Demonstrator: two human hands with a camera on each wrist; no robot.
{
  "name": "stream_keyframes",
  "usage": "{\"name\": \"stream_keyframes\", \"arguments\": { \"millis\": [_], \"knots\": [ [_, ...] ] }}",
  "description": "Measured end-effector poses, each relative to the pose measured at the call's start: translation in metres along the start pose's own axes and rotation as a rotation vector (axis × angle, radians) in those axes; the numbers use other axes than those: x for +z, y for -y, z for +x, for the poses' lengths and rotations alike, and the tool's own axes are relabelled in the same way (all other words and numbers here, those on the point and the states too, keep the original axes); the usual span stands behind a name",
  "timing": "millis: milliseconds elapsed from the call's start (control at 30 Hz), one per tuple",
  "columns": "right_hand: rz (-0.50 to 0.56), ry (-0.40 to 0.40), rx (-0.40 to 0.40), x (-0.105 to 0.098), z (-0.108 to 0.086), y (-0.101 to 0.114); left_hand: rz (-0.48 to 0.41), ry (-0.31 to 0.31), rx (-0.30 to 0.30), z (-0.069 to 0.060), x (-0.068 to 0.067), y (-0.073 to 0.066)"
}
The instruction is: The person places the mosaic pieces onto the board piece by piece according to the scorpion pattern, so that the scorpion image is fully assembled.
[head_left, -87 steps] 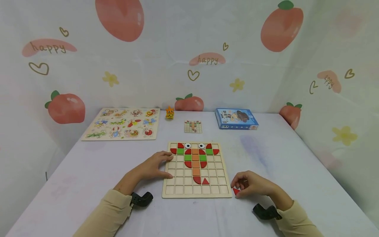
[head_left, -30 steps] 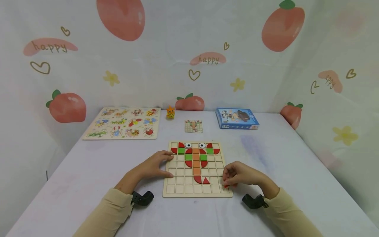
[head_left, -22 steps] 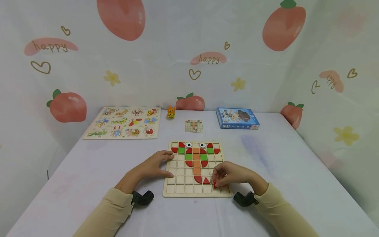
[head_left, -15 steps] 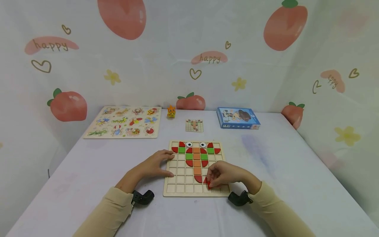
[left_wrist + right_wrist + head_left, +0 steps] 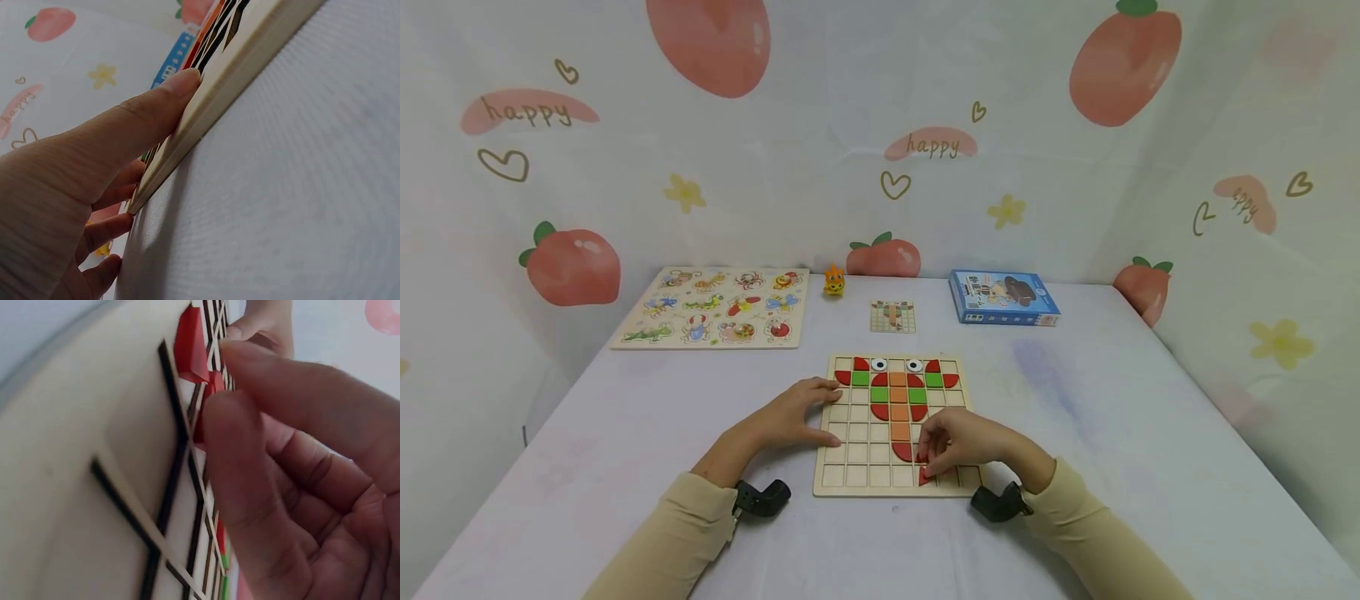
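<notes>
A square wooden grid board (image 5: 842, 477) lies on the table, partly filled with flat red, green and orange pieces and two eye discs. My left hand (image 5: 786, 419) rests at its left edge; the thumb (image 5: 178, 84) lies on the rim and the other fingers spread along the edge. Over the lower right cells, my right hand (image 5: 964, 437) has thumb and fingertips curled together at a red triangle piece (image 5: 923, 476) near the bottom row. In the right wrist view the triangle (image 5: 190, 347) sits just beyond the fingertips. Another red piece (image 5: 211, 403) shows behind the thumb, mostly hidden.
Behind the board lies a small pattern card (image 5: 892, 317). An insect picture board (image 5: 711, 308) is at the back left, beside a small orange toy figure (image 5: 834, 281). At the back right sits a blue box (image 5: 1003, 297).
My right hand has carried the red triangle from the table right of the board leftward over the lower right cells. My left hand has stayed at the left edge.
</notes>
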State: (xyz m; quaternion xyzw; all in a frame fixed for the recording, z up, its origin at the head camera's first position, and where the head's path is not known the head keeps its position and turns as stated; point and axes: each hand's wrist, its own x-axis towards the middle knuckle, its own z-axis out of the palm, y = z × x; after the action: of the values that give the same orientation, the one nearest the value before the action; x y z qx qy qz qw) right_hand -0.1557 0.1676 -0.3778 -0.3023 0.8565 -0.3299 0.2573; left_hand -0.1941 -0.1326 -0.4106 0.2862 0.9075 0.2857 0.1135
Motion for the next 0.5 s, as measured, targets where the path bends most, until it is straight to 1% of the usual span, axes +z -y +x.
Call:
{"name": "stream_keyframes", "arguments": {
  "millis": [200,433,500],
  "knots": [
    [0.008,0.006,0.011,0.0002,-0.0057,-0.0007,-0.011,-0.006,0.017,0.0004,0.0,-0.0003],
    [-0.002,-0.005,-0.001,0.0056,-0.0053,-0.0007,-0.012,0.005,-0.021,0.0003,-0.0004,-0.0016],
    [-0.005,-0.008,-0.006,0.0059,-0.005,0.0,-0.008,0.002,-0.024,0.0002,-0.0001,-0.0011]
  ]
}}
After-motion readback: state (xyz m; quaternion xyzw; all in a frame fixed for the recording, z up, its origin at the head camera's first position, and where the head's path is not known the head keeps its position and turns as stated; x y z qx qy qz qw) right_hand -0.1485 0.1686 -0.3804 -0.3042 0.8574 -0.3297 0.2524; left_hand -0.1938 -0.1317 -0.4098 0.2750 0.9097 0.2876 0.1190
